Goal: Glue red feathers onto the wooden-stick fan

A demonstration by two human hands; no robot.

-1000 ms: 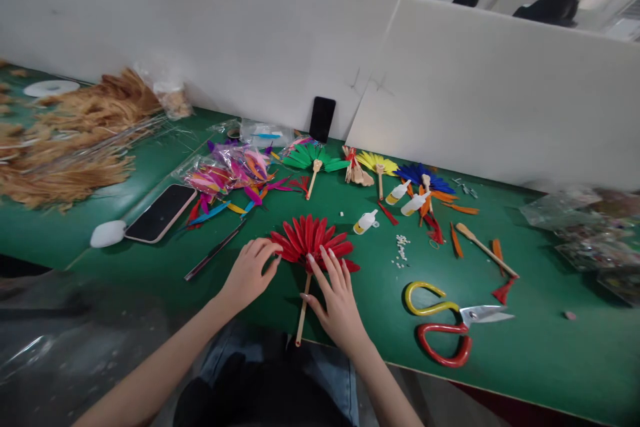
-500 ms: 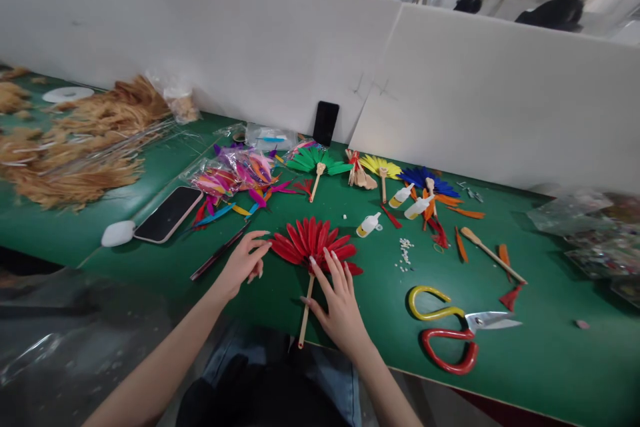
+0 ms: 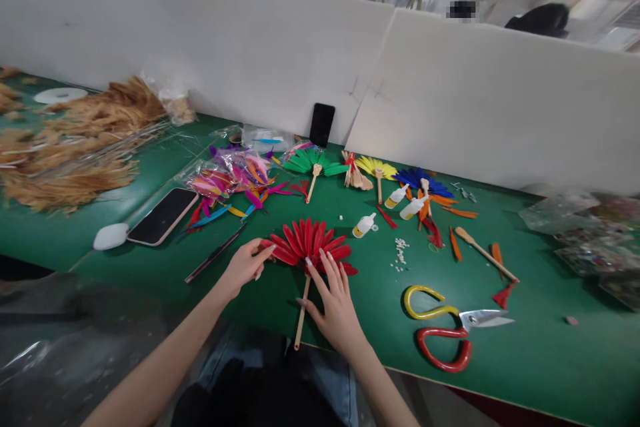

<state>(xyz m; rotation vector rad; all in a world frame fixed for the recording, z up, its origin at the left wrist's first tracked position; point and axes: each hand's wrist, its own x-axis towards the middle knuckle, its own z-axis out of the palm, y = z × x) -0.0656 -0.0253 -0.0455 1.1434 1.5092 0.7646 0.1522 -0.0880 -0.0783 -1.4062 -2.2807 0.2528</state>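
A red feather fan on a wooden stick lies on the green table near the front edge. My right hand lies flat on its lower middle, fingers spread, pressing the feathers where they meet the stick. My left hand pinches the tip of the leftmost red feather between thumb and fingers.
Red-and-yellow scissors lie right of my hands. Small glue bottles, white beads, loose orange and red feathers and finished green, yellow and blue fans sit behind. A phone, a bag of coloured feathers and tan feather heaps are left.
My left hand has closed from loosely curled fingers beside the fan into a pinch on its leftmost feather. My right hand stays pressed on the fan.
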